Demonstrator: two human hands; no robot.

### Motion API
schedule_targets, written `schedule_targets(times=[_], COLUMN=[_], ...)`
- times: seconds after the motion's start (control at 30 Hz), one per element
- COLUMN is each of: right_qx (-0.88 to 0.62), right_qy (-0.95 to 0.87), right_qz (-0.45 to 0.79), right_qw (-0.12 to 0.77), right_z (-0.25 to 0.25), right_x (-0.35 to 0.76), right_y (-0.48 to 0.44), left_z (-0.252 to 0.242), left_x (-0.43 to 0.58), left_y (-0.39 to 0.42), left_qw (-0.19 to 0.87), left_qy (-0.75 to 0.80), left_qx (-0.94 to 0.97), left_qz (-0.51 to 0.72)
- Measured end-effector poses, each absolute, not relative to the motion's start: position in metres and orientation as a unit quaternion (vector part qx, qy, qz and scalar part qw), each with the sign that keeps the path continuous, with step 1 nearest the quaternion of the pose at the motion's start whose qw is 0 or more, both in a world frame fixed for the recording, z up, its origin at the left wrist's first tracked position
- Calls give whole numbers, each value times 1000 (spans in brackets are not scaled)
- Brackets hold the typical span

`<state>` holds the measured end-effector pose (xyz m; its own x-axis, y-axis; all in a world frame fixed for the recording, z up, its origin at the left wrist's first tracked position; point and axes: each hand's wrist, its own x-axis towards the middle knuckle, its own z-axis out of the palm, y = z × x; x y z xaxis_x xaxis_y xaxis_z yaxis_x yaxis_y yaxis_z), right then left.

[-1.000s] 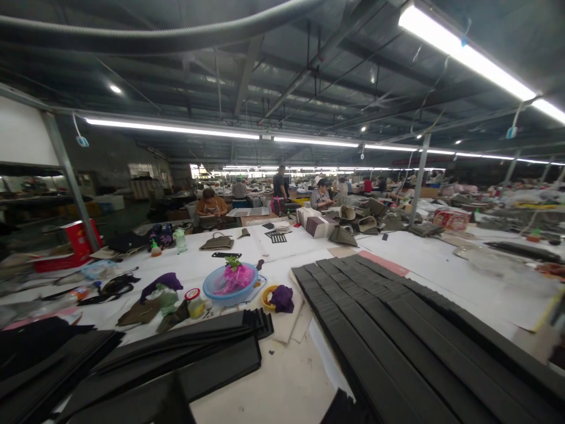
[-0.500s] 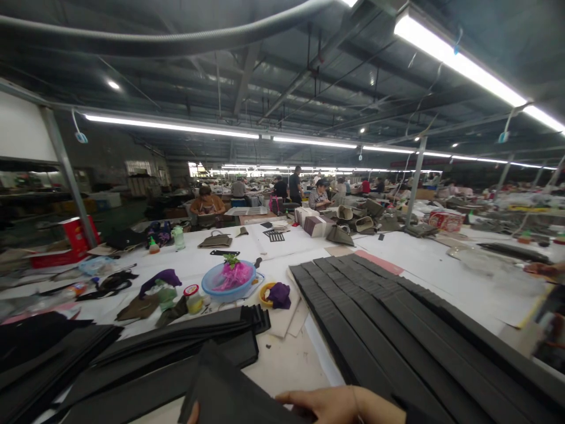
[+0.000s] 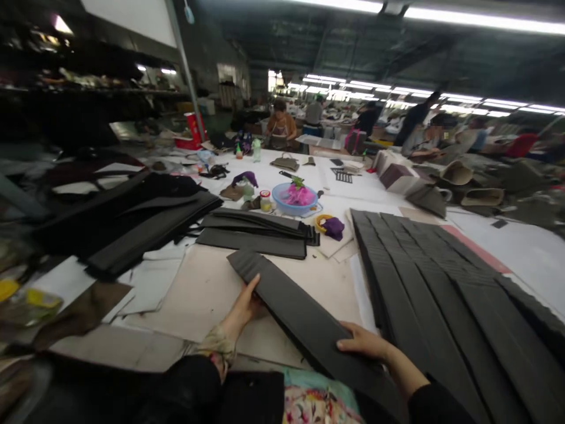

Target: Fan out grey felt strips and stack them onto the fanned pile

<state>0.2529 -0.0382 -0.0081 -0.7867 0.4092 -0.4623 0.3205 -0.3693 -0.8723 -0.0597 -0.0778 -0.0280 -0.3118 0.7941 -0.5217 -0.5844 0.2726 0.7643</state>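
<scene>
A stack of long dark grey strips (image 3: 300,312) lies slanted across the table right in front of me. My left hand (image 3: 245,306) grips its left edge, thumb on top, fingers hidden below. My right hand (image 3: 364,343) is closed over its near right part, fingers curled on top. To the right, several more dark strips (image 3: 441,277) lie overlapped in a wide row. Other black strips (image 3: 260,227) are piled just beyond my hands.
A blue bowl (image 3: 295,200) with pink stuff, a small jar (image 3: 265,201) and a purple cloth (image 3: 333,227) sit mid-table. A big black pile (image 3: 132,218) fills the left. Tan bags (image 3: 459,176) stand at the right. Several people work at far tables.
The view has dropped from the hall down to the table. Both hands came into sight and now hold the strip stack flat before me.
</scene>
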Motion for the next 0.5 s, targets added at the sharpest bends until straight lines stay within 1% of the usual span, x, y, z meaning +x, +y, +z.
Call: schedule_targets(times=[0.1, 0.2, 0.27, 0.33, 0.4, 0.5], right_qx=[-298, -272, -259, -273, -323, -402], right_qy=[-560, -558, -567, -597, -645, -719], right_qz=[773, 784, 782, 754, 693, 565], right_qw=[10, -16, -23, -18, -22, -53], right_z=[8, 22, 28, 29, 23, -2], right_x=[252, 251, 251, 249, 243, 221], right_y=[-35, -28, -17, -4, 8, 14], left_z=[-39, -33, -21, -12, -13, -39], left_x=[-59, -56, -58, -64, -74, -90], left_y=[-92, -97, -96, -93, -90, -89], left_qw=[653, 641, 596, 535, 457, 322], left_qy=[447, 406, 426, 460, 497, 581], left_qx=[9, -35, -27, 18, 85, 140], left_qz=[612, 650, 680, 708, 732, 734])
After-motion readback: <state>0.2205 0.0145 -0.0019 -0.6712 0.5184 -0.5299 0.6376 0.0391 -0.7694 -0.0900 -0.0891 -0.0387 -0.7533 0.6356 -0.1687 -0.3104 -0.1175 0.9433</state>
